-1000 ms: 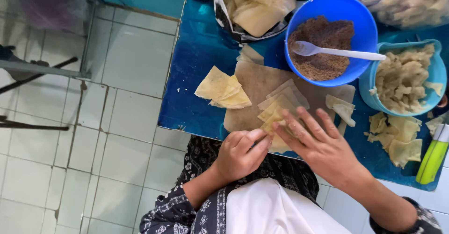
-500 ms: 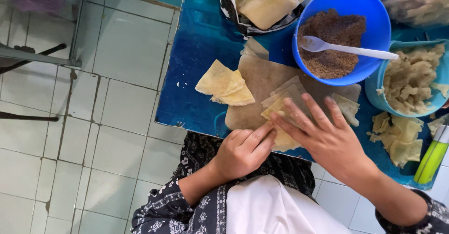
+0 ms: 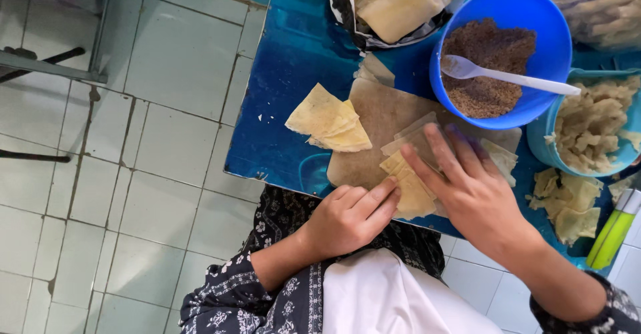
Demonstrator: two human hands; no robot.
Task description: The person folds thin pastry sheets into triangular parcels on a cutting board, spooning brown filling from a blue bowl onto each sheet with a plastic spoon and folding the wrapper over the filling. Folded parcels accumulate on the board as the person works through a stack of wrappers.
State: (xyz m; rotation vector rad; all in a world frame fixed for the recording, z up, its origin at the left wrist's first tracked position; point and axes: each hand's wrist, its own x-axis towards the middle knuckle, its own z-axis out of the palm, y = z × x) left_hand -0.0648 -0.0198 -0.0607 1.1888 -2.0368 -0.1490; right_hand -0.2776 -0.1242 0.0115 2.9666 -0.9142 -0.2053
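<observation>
The left hand (image 3: pixel 350 217), loosely curled, pinches the near edge of a pale wrapper stack (image 3: pixel 408 188) on the brown board (image 3: pixel 374 117), while the right hand (image 3: pixel 471 187) lies spread flat on it.

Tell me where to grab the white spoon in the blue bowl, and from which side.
Grip the white spoon by its handle end, coming from the right. Its scoop lies on the brown filling inside the blue bowl, while the slim handle runs out over the right rim, so that end looks free and clean to pinch.
</observation>
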